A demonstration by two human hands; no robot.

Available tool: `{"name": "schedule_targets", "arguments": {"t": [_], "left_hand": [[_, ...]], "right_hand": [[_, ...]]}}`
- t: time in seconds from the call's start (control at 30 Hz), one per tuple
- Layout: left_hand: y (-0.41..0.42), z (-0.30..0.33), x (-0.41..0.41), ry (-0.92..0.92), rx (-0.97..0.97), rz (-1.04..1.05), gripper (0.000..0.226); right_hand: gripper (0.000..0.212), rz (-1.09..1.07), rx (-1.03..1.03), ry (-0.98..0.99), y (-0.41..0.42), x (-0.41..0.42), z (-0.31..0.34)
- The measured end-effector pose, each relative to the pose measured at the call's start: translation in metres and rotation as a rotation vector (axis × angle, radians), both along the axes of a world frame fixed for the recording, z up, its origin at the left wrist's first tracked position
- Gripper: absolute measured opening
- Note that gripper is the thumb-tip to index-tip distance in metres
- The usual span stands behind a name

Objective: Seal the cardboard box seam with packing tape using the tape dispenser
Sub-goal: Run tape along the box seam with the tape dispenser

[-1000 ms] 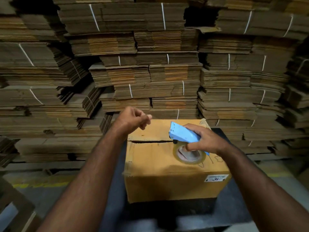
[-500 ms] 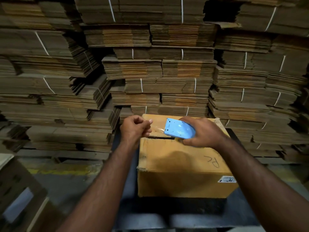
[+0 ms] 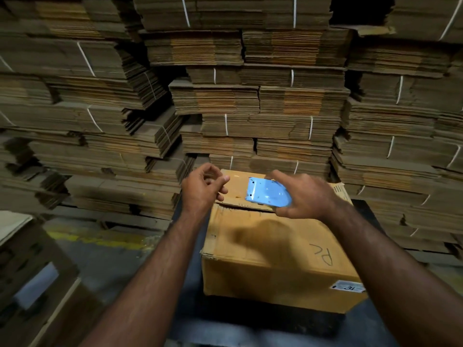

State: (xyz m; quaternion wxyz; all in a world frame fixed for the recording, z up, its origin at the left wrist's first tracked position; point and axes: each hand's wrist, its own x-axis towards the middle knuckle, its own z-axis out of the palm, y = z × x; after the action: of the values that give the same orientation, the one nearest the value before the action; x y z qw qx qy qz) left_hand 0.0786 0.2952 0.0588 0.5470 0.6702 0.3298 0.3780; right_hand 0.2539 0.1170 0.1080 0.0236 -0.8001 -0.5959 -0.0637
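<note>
The right hand (image 3: pixel 304 197) grips a light-blue plastic tape dispenser (image 3: pixel 266 192) over the brown cardboard box (image 3: pixel 275 266) seam (image 3: pixel 240 207); the left hand (image 3: pixel 201 190), fingers curled, pinches just beside it; tape indiscernible.

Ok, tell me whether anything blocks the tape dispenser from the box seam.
Nothing visible does. The right hand holds the blue tape dispenser just above the seam of the cardboard box; the left hand sits beside it, off the seam.
</note>
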Motion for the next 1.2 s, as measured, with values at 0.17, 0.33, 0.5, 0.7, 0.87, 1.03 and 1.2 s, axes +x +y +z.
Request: {"name": "schedule_targets", "arguments": {"t": [0.17, 0.33, 0.5, 0.7, 0.87, 1.03, 1.2], "left_hand": [[0.006, -0.007, 0.002, 0.081, 0.017, 0.064, 0.007], [0.0, -0.014, 0.003, 0.09, -0.03, 0.151, 0.011], [-0.005, -0.008, 0.003, 0.109, -0.214, 0.195, 0.04], [-0.007, -0.008, 0.006, 0.2, -0.308, 0.231, 0.039], [-0.009, -0.011, 0.011, 0.226, -0.334, 0.187, 0.02], [-0.002, -0.011, 0.019, 0.395, -0.148, 0.242, 0.016], [0.013, -0.024, 0.025, 0.673, -0.002, 0.332, 0.023]], "right_hand": [[0.067, 0.122, -0.037, 0.014, 0.021, 0.02, 0.002], [0.066, 0.22, -0.079, 0.004, 0.041, 0.035, 0.0], [0.068, 0.301, -0.058, -0.039, 0.049, 0.047, -0.003], [0.073, 0.34, -0.056, -0.106, 0.055, 0.052, -0.002], [0.07, 0.327, -0.083, -0.137, 0.051, 0.056, 0.003], [0.072, 0.292, -0.112, -0.089, 0.054, 0.054, 0.002], [0.067, 0.225, -0.216, 0.037, 0.072, 0.036, -0.006]]}}
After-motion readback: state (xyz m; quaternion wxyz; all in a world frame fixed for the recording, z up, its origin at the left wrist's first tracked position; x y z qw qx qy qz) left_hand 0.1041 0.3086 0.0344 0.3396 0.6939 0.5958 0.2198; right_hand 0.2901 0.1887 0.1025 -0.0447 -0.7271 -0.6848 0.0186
